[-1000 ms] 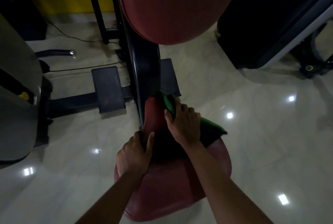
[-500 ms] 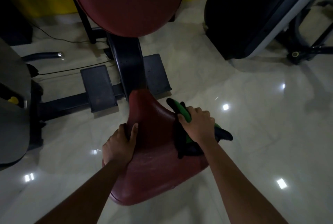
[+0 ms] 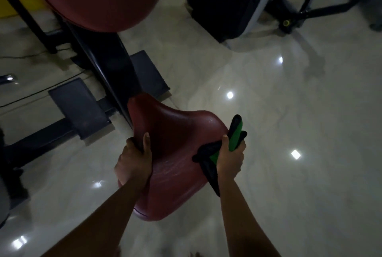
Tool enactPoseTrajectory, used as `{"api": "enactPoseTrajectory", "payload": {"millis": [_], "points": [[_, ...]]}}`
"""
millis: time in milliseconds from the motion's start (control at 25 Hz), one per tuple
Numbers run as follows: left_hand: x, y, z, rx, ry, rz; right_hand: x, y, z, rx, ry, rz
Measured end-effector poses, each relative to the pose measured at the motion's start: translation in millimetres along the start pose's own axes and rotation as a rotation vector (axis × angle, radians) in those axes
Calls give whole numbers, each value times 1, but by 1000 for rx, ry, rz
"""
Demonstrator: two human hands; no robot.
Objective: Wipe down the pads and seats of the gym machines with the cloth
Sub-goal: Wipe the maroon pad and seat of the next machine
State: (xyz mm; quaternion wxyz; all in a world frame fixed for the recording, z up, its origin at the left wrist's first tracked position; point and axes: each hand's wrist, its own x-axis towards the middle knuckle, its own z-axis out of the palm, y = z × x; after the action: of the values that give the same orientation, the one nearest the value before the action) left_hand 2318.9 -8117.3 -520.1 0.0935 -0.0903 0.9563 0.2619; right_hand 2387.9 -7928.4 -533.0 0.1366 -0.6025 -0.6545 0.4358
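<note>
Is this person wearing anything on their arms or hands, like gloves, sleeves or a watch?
No. The left hand and right hand are bare, no gloves. Both forearms are uncovered down to the frame's edge: no sleeve, watch or bracelet shows. The dim light could hide a thin ring.

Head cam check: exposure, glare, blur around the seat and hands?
Head view: underexposed, black machine housing top right nearly featureless; small hard glare spots on the glossy pale tile floor, only faint sheen on the dark red padded seat; left hand gripping the seat edge and right hand gripping the green-and-black cloth are fairly sharp; forearms near the bottom edge smear; wide-angle bending at the borders.
</note>
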Motion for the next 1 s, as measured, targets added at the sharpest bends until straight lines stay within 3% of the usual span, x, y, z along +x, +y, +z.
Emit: {"api": "enactPoseTrajectory", "payload": {"millis": [280,440,680,1000], "points": [[4,-11,1,-78,-96,2,-98,25,24,134,168,157],[4,-22,-5,-38,-153,159,-170,38,37,129,150,119],[6,-25,-3,-71,-151,187,-72,26,19,203,161,129],[3,-25,-7,-116,-174,132,-146,50,46,130,241,92]]}}
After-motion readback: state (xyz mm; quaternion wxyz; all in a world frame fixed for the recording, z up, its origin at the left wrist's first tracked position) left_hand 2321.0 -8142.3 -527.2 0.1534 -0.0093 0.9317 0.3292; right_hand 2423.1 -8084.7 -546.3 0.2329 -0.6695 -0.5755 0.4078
